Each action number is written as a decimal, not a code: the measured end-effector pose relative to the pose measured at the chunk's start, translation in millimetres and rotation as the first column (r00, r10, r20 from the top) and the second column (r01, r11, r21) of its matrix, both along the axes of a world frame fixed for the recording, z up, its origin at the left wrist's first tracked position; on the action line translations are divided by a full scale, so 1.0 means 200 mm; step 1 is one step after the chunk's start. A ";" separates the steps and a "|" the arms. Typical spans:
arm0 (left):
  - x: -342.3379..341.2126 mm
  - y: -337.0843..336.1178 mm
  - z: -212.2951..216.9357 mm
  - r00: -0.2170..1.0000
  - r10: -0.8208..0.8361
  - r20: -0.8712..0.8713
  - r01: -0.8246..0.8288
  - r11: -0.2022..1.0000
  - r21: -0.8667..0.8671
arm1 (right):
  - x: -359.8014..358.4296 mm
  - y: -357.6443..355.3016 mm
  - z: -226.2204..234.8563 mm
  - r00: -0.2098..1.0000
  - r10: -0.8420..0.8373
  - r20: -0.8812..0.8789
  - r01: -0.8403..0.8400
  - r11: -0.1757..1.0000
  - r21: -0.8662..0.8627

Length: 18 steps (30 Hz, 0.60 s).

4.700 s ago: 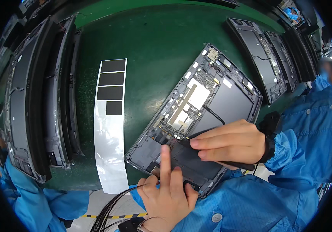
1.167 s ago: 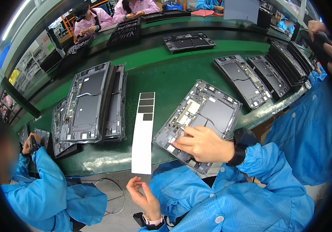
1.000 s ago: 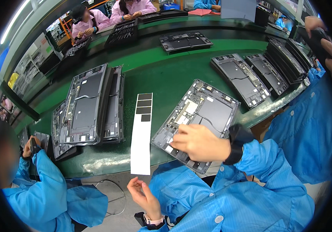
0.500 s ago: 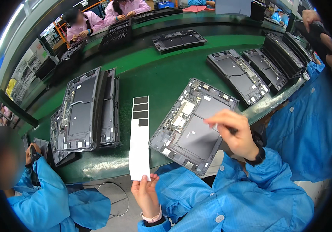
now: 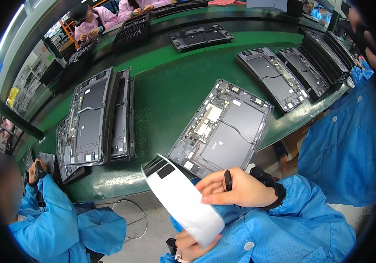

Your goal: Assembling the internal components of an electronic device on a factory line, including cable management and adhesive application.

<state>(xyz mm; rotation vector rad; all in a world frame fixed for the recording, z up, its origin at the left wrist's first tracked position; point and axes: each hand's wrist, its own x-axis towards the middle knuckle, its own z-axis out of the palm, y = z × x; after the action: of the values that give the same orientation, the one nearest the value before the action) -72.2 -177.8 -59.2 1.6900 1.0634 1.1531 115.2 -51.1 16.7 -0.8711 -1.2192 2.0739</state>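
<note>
My left hand (image 5: 192, 246) is closed on the lower end of a white backing strip (image 5: 181, 197), partly hidden behind it. Black rectangular stickers (image 5: 166, 170) sit at the strip's far end, which curls and leans left. At the strip's right edge is my right hand (image 5: 236, 188), fingers curled, with the thumb close against the paper. A slim black tool (image 5: 228, 180) pokes out between its fingers; its kind is hidden. Just beyond the hands an opened laptop base (image 5: 223, 129) lies slanted on the green bench, its board and grey battery exposed.
Stacked laptop bases (image 5: 92, 118) stand to the left. More bases (image 5: 273, 79) line the right side, and another (image 5: 202, 37) lies farther back. A co-worker in blue (image 5: 61, 219) sits at the left, another blue sleeve (image 5: 341, 144) is at the right. People in pink (image 5: 102, 19) work across the bench (image 5: 161, 101).
My right hand has come down from above the laptop base to the strip. My left hand moved right and nearer me; the strip now tilts and bends.
</note>
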 end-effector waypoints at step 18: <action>0.14 0.26 0.31 0.632 0.444 0.635 -0.268 0.894 -0.359 | 0.06 -0.09 0.09 0.896 -0.354 0.268 0.056 0.689 0.723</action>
<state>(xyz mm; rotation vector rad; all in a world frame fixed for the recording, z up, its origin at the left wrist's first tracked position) -43.6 -126.1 1.8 0.7117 0.9860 1.6748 126.7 -68.7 34.2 -0.9956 -1.8444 1.0910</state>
